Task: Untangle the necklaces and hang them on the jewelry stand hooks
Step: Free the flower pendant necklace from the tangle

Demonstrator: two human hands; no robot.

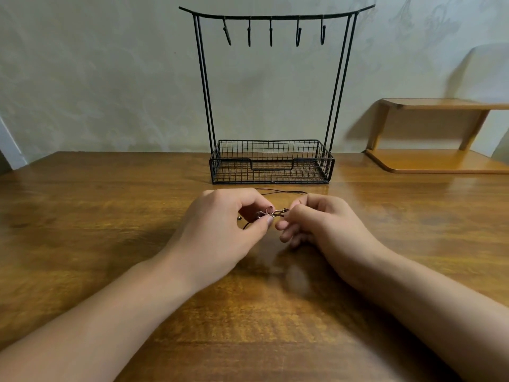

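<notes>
Head view, left hand [220, 224] and right hand [316, 221] each pinching tangled necklaces [271, 213], jewelry stand [271, 86] basket bare

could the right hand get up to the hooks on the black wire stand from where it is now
Probably yes. Nothing stands between the right hand and the five hooks on the black wire jewelry stand, directly behind the hands. That hand pinches the metal clasp of the dark cord necklace.

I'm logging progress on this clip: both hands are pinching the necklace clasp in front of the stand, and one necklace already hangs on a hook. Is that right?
Not quite. The head view shows all five hooks on the stand bare; no necklace hangs yet. The rest holds: the left hand and right hand pinch the necklace clasp in front of the stand.
</notes>
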